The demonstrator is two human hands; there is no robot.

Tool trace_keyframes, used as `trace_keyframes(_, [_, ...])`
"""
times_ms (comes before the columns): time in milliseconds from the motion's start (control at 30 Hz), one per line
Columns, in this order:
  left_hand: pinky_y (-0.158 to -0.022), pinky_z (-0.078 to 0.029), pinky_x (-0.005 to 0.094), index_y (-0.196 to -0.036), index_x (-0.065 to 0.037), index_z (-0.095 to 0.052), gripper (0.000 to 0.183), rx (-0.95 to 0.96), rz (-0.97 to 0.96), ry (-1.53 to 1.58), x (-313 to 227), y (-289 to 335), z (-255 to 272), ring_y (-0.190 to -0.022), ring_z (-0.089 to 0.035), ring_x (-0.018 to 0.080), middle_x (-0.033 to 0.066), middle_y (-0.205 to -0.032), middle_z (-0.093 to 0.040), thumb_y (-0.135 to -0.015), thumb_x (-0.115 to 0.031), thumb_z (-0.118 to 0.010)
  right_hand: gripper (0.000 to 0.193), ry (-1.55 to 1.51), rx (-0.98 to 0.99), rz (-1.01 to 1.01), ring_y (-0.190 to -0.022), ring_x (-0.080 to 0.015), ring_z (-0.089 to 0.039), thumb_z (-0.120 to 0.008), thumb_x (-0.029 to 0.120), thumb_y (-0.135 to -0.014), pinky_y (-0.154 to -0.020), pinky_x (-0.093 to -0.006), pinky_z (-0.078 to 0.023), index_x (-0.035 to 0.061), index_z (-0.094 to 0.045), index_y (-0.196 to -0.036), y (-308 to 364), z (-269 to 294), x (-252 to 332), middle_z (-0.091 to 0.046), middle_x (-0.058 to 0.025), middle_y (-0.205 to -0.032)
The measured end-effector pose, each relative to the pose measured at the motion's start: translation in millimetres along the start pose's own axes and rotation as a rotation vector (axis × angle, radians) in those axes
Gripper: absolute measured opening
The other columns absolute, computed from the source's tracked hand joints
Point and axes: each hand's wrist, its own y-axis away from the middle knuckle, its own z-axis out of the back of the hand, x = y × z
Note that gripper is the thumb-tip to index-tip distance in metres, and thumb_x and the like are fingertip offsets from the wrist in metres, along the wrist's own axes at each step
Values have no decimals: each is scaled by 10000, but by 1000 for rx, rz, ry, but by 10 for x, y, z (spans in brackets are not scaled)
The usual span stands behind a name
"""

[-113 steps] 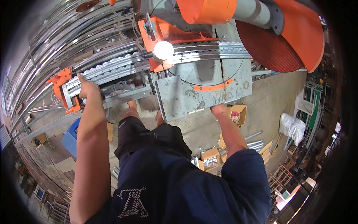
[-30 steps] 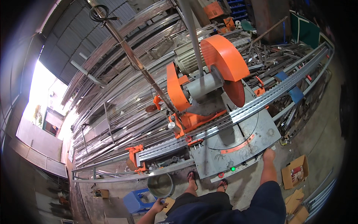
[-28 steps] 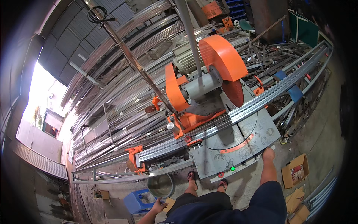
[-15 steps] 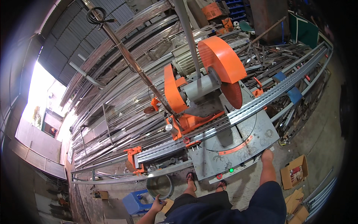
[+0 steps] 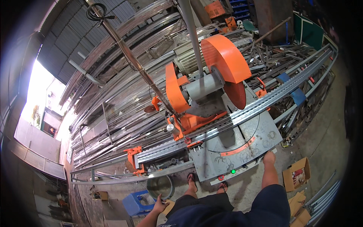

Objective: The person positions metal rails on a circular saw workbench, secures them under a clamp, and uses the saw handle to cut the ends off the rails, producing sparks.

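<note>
A: Location of the workpiece?

B: Metal profiles (image 5: 242, 116), lying across the grey bench (image 5: 261, 138) of the saw. Long axis slantwise, near left to far right, overhanging the bench at both sides. Left end stands at an orange bracket (image 5: 133, 152); contact unclear.

A: And the right hand (image 5: 269, 158)?

B: At the front edge of the bench, toward its right corner. Profiles lie ahead of it, bare bench surface between. Fingers hidden; cannot tell whether it grips anything.

A: Left hand (image 5: 160, 204)?

B: Low by the waist, clear of the bench. Thumb apart from loosely bent fingers; nothing seen in it. Profiles lie ahead. Of the two, the right is nearer the bench.

A: Obstructions?

B: Red disc (image 5: 235, 94) beneath its orange guard (image 5: 226, 62), at the far side of the profiles. Gap between disc and metal not readable from here. Green button (image 5: 233, 171) and red button (image 5: 221, 177) along the front edge, left of the right hand.

A: Floor?

B: Round tub (image 5: 172, 186) and blue stool (image 5: 132, 205) near the left hand; cardboard box (image 5: 288, 181) right of the bench.
</note>
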Motion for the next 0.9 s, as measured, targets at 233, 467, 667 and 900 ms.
trace_keyframes(233, [-869, -494, 365, -1521, -23, -150, 1049, 11, 5, -26, 54, -1, -19, -968, -636, 291, 161, -1078, -609, -763, -322, -810, 289, -32, -67, 72, -1006, -350, -669, -462, 146, -932, -883, -435, -535, 31, -716, -1007, 181, 169, 18, -691, -195, -1069])
trace_keyframes(467, [-829, -510, 362, -1521, -34, -161, 1035, 10, -24, -33, -168, -32, 61, -930, -642, 273, 154, -1071, -598, -771, -333, -809, 250, -11, -90, 179, -984, -350, -667, -479, 118, -908, -864, -446, -533, 34, -710, -957, 37, 21, -133, -693, -182, -1027])
trace_keyframes(667, [-807, -520, 359, -1490, -37, -258, 906, 35, -94, -32, -263, -10, 51, -897, -652, 240, 141, -1070, -597, -806, -316, -784, 265, -16, -48, 167, -995, -344, -666, -447, 101, -925, -880, -441, -527, 43, -705, -954, 104, 116, -117, -688, -180, -1046])
trace_keyframes(900, [-817, -498, 311, -1282, 35, -551, 603, 251, 33, 28, -340, -95, 39, -881, -669, 183, 99, -924, -681, -848, -341, -735, 306, -316, 44, -43, -1018, -399, -651, -545, 257, -928, -871, -466, -522, -4, -659, -1041, 296, 217, -19, -678, -232, -1077])
